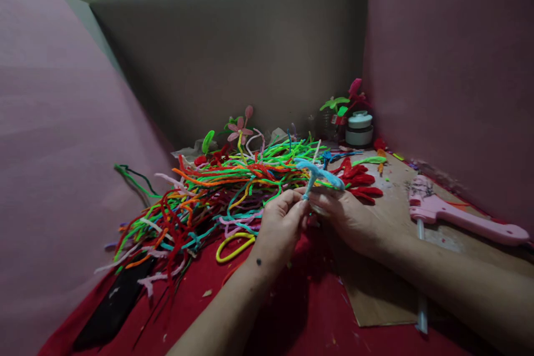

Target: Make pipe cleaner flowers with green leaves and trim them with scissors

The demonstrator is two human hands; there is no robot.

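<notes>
A light-blue fuzzy pipe-cleaner piece (319, 172), with petal-like loops at its top and a short stem, is held up in front of me. My left hand (277, 225) pinches the lower end of the stem between thumb and forefinger. Beside it, my right hand (350, 217) has its fingers closed around the piece just below the loops; its fingertips are partly hidden. Just beyond the hands spreads a big tangled heap of pipe cleaners (242, 169) in green, red, orange, blue and other colours. Red fuzzy petals (362, 181) lie past my right hand.
A pink glue gun (467, 219) with a clear glue stick (422, 311) rests on cardboard (375, 295) at right. A black flat object (110, 306) lies at left on the red cloth (300, 311). Behind stand a lidded jar (359, 129) and a pink pipe-cleaner flower (240, 129). Walls enclose the space.
</notes>
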